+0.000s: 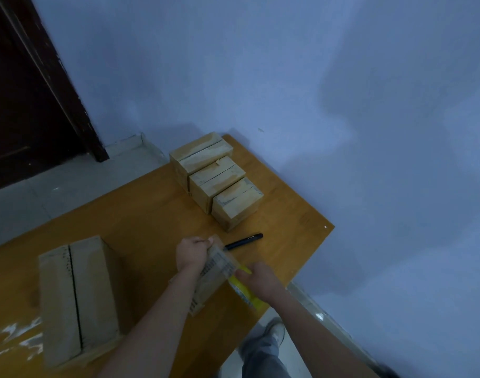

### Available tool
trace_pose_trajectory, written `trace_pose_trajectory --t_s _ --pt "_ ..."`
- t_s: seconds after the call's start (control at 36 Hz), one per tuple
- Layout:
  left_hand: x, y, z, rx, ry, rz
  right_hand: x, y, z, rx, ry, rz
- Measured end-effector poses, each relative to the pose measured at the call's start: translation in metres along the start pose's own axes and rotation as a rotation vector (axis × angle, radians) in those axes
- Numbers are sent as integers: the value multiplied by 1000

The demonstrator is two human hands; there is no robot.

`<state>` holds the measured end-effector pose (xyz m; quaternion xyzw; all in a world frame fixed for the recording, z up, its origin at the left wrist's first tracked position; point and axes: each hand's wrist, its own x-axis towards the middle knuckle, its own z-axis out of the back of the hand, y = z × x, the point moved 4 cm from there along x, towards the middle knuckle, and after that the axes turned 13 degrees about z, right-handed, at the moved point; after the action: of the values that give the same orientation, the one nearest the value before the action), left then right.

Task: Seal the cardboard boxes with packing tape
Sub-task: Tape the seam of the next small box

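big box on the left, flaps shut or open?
Shut. The big box has both top flaps folded flat, meeting at a dark centre seam. Whether tape already covers that seam, cannot tell.

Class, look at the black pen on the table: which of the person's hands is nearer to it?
Left. The left hand, gripping the small box, sits just beside the black pen; the right hand is lower, toward the table's near edge.

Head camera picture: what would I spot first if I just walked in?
Probably the two hands in the middle: the left hand grips a small cardboard box while the right hand holds a yellow tape roll against it. Next, three closed boxes lined up in a row at the far corner of the orange table, with a black pen lying just in front. A bigger box sits on the left.
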<state>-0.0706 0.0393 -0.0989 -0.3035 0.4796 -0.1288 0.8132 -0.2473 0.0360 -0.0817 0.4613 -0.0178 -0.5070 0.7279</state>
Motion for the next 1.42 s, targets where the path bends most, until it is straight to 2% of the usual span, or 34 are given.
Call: trace_pose_trajectory --t_s 0.31,0.47,0.64,0.72,0.83,0.89,1.0,1.08,1.17,1.22,1.42 --pt "7 5 -5 -36 27 63 5 -2 10 -33 72 -44" --pt "8 4 -5 2 57 187 3 -2 9 16 64 -56" --pt "7 2 -4 152 77 264 0 0 8 15 78 -43" --pt "7 2 -5 236 39 254 -3 -1 6 60 50 3" --pt "4 -4 -7 355 -143 62 -2 -8 -4 114 -8 8" --pt "3 -12 -5 267 -225 -114 -5 -8 -11 186 -7 -3" --pt "-3 -26 2 139 -280 -584 -14 0 -16 342 -23 -38" --pt "-19 -18 1 291 -271 -777 -16 0 -20 502 49 -28" --pt "-28 12 -6 504 -246 -870 -12 -1 -24 531 74 16" --pt "-30 32 -9 600 -249 -872 -9 -2 -26 523 55 14" --pt "-35 40 -7 632 -158 -718 -2 -10 -27 398 -14 58"
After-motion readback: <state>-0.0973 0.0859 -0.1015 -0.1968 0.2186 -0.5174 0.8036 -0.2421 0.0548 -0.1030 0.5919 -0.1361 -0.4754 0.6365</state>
